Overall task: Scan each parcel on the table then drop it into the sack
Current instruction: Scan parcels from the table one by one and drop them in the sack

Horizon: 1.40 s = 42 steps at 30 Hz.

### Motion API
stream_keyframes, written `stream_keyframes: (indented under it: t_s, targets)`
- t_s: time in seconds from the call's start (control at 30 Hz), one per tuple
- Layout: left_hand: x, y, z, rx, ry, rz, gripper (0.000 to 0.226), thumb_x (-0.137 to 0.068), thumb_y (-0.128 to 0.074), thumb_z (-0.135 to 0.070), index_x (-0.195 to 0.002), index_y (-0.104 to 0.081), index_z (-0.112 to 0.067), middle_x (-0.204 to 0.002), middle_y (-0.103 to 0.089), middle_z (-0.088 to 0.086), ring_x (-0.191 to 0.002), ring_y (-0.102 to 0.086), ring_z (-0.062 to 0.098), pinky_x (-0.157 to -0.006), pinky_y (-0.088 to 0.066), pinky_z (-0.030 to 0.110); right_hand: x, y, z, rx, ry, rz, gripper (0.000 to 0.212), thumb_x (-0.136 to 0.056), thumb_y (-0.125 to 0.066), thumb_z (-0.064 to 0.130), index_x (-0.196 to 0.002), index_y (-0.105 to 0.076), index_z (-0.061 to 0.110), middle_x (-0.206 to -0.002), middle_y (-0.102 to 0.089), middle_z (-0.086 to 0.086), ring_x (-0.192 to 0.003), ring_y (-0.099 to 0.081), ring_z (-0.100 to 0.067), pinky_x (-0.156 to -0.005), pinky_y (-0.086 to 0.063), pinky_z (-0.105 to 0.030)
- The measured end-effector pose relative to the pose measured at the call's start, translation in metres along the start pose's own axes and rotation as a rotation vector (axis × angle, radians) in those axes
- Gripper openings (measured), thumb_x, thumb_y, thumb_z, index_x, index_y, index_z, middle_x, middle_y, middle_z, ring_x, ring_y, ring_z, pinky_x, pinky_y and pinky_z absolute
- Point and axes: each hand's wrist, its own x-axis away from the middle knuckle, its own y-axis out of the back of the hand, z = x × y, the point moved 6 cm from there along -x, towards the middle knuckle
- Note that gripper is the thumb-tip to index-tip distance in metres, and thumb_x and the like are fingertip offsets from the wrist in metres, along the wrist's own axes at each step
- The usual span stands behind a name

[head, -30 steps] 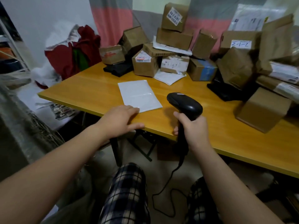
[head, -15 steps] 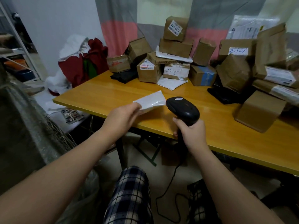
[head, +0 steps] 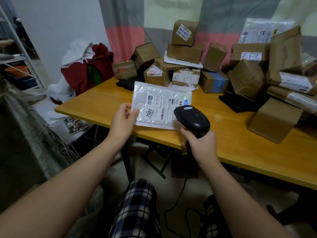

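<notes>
The flat white parcel (head: pixel 157 107) is held label-up over the near left of the worktop (head: pixel 231 134), pinched at its left edge by the left hand (head: pixel 122 120). It is judged light, floppy and slick, so an edge pinch should suffice. The scanner (head: pixel 193 119) is clasped by the right hand (head: pixel 200 145).

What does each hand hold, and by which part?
The left hand pinches the white mailer at its left edge; the right hand grips the scanner by its handle.
</notes>
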Motion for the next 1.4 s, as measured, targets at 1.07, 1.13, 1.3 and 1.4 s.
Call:
stream_keyframes:
  t_s: [1.07,1.13,1.3,1.4]
  targets:
    - [-0.061,-0.029,-0.016,-0.134,-0.009,0.118,0.012,-0.091,-0.065,-0.02,-0.091,-0.068,-0.009,-0.087,-0.068,0.006,-0.078,-0.064,0.02,-0.074,-0.051,0.036,-0.017,0.011,0.015,0.052,-0.184,-0.129,0.017,-0.08,-0.072,0.017,-0.067,-0.065,0.011,-0.047,-0.058,-0.007,-0.045,-0.058,-0.021,-0.051,-0.048,-0.029]
    - [-0.059,-0.026,-0.022,-0.094,-0.055,0.116,0.009,-0.09,-0.065,-0.016,-0.094,-0.066,-0.007,-0.082,-0.064,0.005,-0.071,-0.058,0.015,-0.069,-0.048,0.032,-0.019,0.011,0.033,0.083,-0.086,-0.141,0.014,-0.079,-0.074,0.019,-0.069,-0.065,0.016,-0.047,-0.059,-0.001,-0.047,-0.06,-0.019,-0.053,-0.049,-0.031]
    - [-0.053,-0.029,-0.012,-0.062,-0.056,0.09,0.004,-0.09,-0.065,-0.013,-0.09,-0.064,-0.009,-0.077,-0.062,0.004,-0.068,-0.055,0.014,-0.07,-0.047,0.031,-0.021,0.007,0.063,0.157,0.088,-0.118,0.008,-0.077,-0.074,0.021,-0.074,-0.067,0.02,-0.059,-0.064,0.0,-0.061,-0.066,-0.023,-0.062,-0.055,-0.04]
    - [-0.051,-0.032,-0.006,-0.032,-0.042,0.086,0.003,-0.089,-0.066,-0.013,-0.087,-0.064,-0.011,-0.072,-0.06,-0.001,-0.064,-0.054,0.01,-0.068,-0.046,0.028,-0.018,0.005,0.066,0.183,0.118,-0.102,0.007,-0.076,-0.074,0.023,-0.077,-0.067,0.019,-0.063,-0.066,-0.001,-0.067,-0.067,-0.025,-0.066,-0.057,-0.043]
